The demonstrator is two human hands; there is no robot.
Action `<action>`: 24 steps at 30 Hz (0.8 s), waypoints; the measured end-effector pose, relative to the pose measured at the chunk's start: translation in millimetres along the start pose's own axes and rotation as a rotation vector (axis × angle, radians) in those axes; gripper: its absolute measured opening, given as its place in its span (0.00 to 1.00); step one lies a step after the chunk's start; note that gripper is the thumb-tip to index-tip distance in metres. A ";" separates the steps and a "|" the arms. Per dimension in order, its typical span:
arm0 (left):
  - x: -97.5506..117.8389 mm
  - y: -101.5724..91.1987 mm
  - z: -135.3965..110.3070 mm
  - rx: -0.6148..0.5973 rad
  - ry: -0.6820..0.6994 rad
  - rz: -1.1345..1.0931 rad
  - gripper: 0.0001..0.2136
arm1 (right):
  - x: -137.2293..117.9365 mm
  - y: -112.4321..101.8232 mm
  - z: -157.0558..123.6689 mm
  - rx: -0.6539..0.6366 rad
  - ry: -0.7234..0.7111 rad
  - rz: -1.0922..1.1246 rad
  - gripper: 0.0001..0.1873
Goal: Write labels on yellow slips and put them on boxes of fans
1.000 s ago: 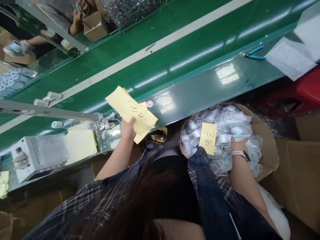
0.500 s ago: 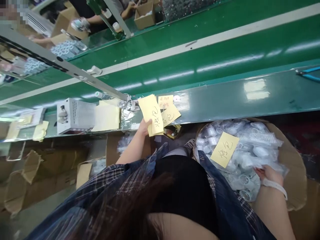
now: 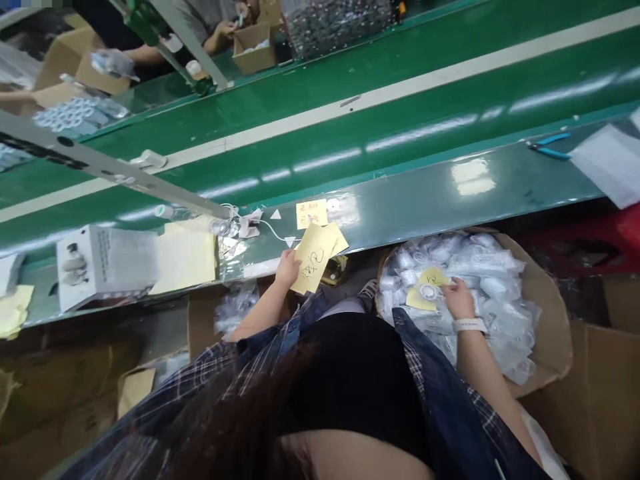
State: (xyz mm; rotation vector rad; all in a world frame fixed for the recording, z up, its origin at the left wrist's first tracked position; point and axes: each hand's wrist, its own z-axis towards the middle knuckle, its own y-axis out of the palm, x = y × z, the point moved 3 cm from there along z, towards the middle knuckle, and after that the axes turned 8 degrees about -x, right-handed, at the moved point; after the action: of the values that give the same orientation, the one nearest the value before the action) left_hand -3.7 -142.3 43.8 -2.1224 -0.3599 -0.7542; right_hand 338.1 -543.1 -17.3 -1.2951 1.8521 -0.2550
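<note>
Here's the left hand (image 3: 287,269), just left of the frame's centre, fingers closed on the near edge of some handwritten yellow slips (image 3: 311,263), and those slips are fanned, not squared up! That's a risk right there: a grip at one edge only, so if the fingers slacken, the far slips could slide away, perhaps down into the dark gap below the front edge of the workbench (image 3: 420,200). Over at right of centre, the right hand (image 3: 457,299) reaches over the round-edged carton (image 3: 553,327), fingertips bent in beside a lone yellow slip (image 3: 434,275) that lies on the bagged white parts (image 3: 493,260). Are they pinching the paper, or the wrapped white piece (image 3: 430,291) that sits across it? Cannot tell from here! And it matters: with the piece covering its middle, a sharp tug on that slip could crease or tear it, and a shove at the heap, loose and slippery by the look of that plastic, could bury it between bags. One more hazard, upper centre: a yellow note (image 3: 311,214) with reddish writing lies on the bench just beyond the held slips, so a careless set-down there could mix the two.
</note>
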 end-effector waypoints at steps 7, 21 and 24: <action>90.7 39.7 -29.5 -0.400 0.249 0.094 0.16 | -36.0 74.9 -66.8 -0.390 -0.092 0.456 0.22; 173.6 354.2 -285.0 -1.708 0.201 0.079 0.30 | 193.4 23.7 -267.3 0.197 -0.079 1.432 0.29; 144.3 404.2 -356.2 -1.644 0.244 0.285 0.31 | 306.2 55.2 -332.6 0.363 0.170 1.475 0.16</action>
State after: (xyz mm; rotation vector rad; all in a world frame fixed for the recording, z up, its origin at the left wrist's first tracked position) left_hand 169.5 -672.5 52.0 -3.3041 1.0676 -1.3313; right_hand 24.6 -873.0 0.7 0.4991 2.2628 0.1156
